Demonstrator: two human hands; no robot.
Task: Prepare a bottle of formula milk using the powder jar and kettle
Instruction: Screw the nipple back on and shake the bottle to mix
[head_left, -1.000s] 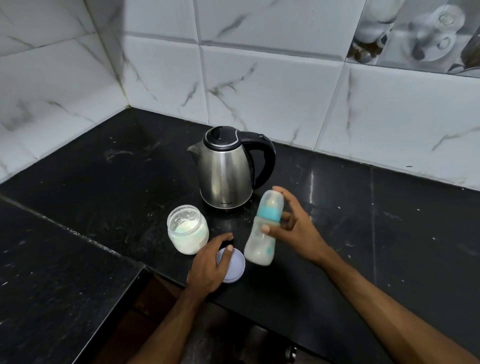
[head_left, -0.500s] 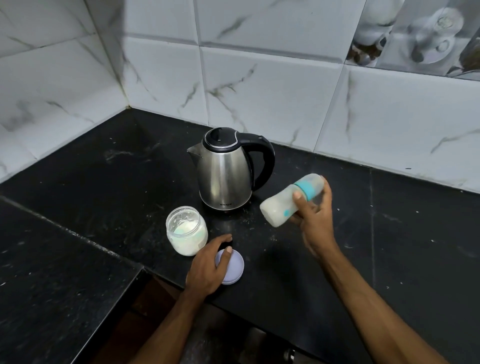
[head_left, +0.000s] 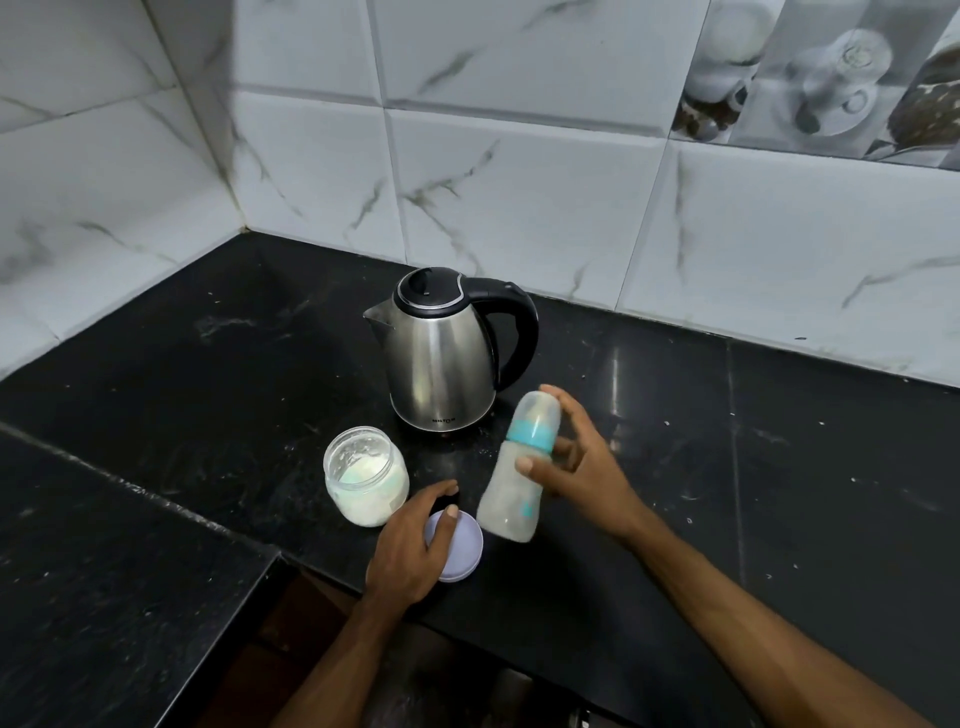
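A: Translucent plastic, teal collar: the feeding bottle (head_left: 519, 470) is gripped by the right hand (head_left: 582, 467), thumb across its front, fingers curled round its far side. It tilts slightly, cap end up and away, base low over the counter; blurred, so contact with the counter cannot be told.

B: Left hand (head_left: 410, 545)?

A: Fingers relaxed and a little apart, resting on the pale lilac lid (head_left: 460, 545), which lies flat near the black counter (head_left: 779, 467) front edge.

B: Surroundings, outward?

A: Open powder jar (head_left: 365, 475) just left of the lid, white powder inside. Steel kettle (head_left: 447, 353) behind, spout left, black handle right, well short of the tiled wall (head_left: 519, 182). Bare counter right of the bottle and left of the jar; a lower slab steps off at near left.

B: Writing?

A: Small mark on the kettle's base, unreadable.
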